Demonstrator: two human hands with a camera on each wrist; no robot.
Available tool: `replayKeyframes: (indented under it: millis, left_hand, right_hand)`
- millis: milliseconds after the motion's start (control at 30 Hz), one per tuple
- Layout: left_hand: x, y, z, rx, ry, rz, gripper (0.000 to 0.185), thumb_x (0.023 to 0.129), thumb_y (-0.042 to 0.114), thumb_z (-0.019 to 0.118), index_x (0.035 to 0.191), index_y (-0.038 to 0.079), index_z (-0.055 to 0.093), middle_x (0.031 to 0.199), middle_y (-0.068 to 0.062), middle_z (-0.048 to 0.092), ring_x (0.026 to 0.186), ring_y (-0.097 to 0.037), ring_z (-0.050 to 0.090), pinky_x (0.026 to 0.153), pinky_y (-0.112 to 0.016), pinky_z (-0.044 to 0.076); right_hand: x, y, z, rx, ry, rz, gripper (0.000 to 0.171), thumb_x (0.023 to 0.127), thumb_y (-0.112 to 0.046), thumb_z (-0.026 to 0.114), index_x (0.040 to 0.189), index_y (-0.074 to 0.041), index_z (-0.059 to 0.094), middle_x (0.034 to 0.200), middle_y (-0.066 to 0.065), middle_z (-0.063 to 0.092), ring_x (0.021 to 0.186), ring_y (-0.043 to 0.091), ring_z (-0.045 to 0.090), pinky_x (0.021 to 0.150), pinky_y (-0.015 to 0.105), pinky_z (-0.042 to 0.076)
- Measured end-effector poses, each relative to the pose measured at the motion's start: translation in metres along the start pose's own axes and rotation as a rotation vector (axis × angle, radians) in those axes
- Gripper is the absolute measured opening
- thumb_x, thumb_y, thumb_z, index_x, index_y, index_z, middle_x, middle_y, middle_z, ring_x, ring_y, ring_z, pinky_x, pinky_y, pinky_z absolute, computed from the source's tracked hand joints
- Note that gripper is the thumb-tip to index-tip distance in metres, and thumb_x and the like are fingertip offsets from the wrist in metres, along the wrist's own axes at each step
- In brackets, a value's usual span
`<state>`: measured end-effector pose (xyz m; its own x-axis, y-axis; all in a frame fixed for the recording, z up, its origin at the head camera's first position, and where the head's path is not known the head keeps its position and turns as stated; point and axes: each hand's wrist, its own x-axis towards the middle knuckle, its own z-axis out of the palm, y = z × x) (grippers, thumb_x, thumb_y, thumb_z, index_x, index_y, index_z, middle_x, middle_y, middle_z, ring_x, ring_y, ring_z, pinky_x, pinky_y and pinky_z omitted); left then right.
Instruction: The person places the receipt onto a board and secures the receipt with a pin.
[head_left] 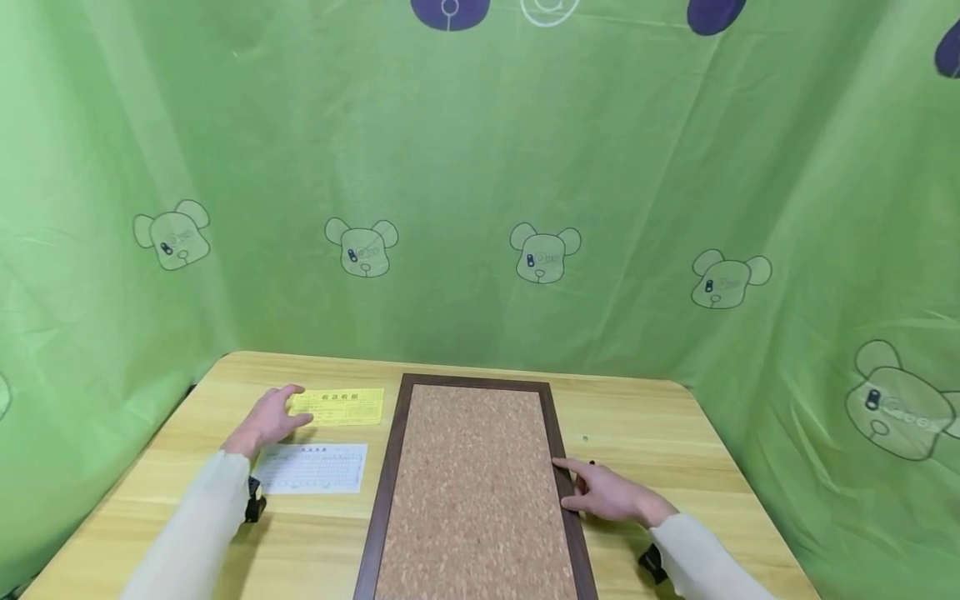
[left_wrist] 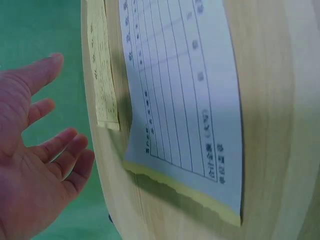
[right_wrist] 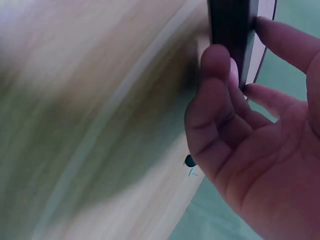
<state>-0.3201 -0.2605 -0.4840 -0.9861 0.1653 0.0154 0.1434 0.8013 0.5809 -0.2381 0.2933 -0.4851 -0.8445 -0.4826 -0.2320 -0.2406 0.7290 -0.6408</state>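
Note:
A cork board (head_left: 472,492) in a dark brown frame (head_left: 564,467) lies lengthwise in the middle of the wooden table (head_left: 667,433). My right hand (head_left: 592,487) rests with straight fingers on the frame's right rail; in the right wrist view the thumb and fingertips of this hand (right_wrist: 250,100) touch the dark rail (right_wrist: 230,25). My left hand (head_left: 288,408) hovers, fingers spread, over the left end of a yellow slip (head_left: 345,407). Just nearer lies a white printed form (head_left: 315,468). The left wrist view shows this hand (left_wrist: 45,150) open and holding nothing beside the form (left_wrist: 190,100) and slip (left_wrist: 102,75).
A small dark pin-like thing (head_left: 592,462) lies on the table by my right index finger, and a second dot (head_left: 585,437) sits farther back. Green printed cloth (head_left: 480,208) walls in the table at the back and both sides. The table's edges fall away left and right.

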Motion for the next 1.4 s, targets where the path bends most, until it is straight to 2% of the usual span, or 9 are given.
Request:
replayKeyframes:
  millis: [133, 500, 733, 1033, 1300, 1400]
  left_hand:
    - [0.0, -0.004, -0.005, -0.015, -0.008, -0.021, 0.063, 0.089, 0.023, 0.065, 0.137, -0.007, 0.037, 0.127, -0.038, 0.039, 0.113, -0.05, 0.043, 0.093, -0.061, 0.036]
    - [0.007, -0.002, -0.016, -0.091, -0.095, -0.077, 0.067, 0.09, 0.02, 0.063, 0.141, -0.007, 0.028, 0.135, -0.043, 0.029, 0.12, -0.057, 0.034, 0.096, -0.064, 0.03]
    - [0.009, -0.012, -0.017, -0.131, -0.128, -0.116, 0.071, 0.088, 0.016, 0.063, 0.143, -0.007, 0.024, 0.138, -0.042, 0.024, 0.123, -0.058, 0.028, 0.098, -0.066, 0.026]
    - [0.019, -0.024, -0.017, -0.083, -0.108, -0.114, 0.069, 0.086, 0.011, 0.065, 0.14, -0.009, 0.028, 0.135, -0.043, 0.029, 0.123, -0.057, 0.03, 0.1, -0.064, 0.025]
    - [0.022, -0.024, -0.013, -0.052, -0.121, -0.112, 0.074, 0.083, 0.012, 0.067, 0.142, -0.008, 0.027, 0.137, -0.04, 0.031, 0.124, -0.054, 0.032, 0.101, -0.062, 0.026]
    - [0.024, -0.022, -0.01, 0.009, -0.124, -0.087, 0.076, 0.081, 0.011, 0.069, 0.142, -0.008, 0.028, 0.137, -0.039, 0.032, 0.125, -0.054, 0.031, 0.102, -0.061, 0.025]
  right_hand:
    - [0.004, 0.006, 0.001, 0.033, -0.032, -0.011, 0.071, 0.092, -0.028, 0.062, 0.149, -0.006, 0.026, 0.078, 0.002, 0.056, 0.065, 0.014, 0.05, 0.057, 0.028, 0.043]
    - [0.004, 0.015, -0.001, 0.093, -0.08, 0.007, 0.074, 0.093, -0.033, 0.06, 0.151, -0.012, 0.019, 0.079, 0.005, 0.054, 0.066, 0.015, 0.05, 0.057, 0.027, 0.041]
    - [0.004, 0.015, -0.001, 0.091, -0.092, 0.007, 0.075, 0.093, -0.033, 0.06, 0.151, -0.012, 0.017, 0.079, 0.005, 0.053, 0.066, 0.016, 0.049, 0.057, 0.028, 0.041]
    - [0.007, 0.014, -0.001, 0.049, -0.087, 0.003, 0.075, 0.094, -0.035, 0.059, 0.151, -0.011, 0.017, 0.078, 0.004, 0.053, 0.065, 0.014, 0.048, 0.057, 0.027, 0.04]
    - [0.008, 0.016, 0.0, 0.048, -0.089, -0.011, 0.075, 0.094, -0.035, 0.059, 0.151, -0.011, 0.017, 0.078, 0.004, 0.053, 0.065, 0.013, 0.048, 0.057, 0.027, 0.04]
    - [0.008, 0.017, 0.0, 0.043, -0.084, -0.017, 0.075, 0.094, -0.034, 0.059, 0.151, -0.01, 0.017, 0.078, 0.003, 0.053, 0.065, 0.012, 0.047, 0.058, 0.026, 0.04]
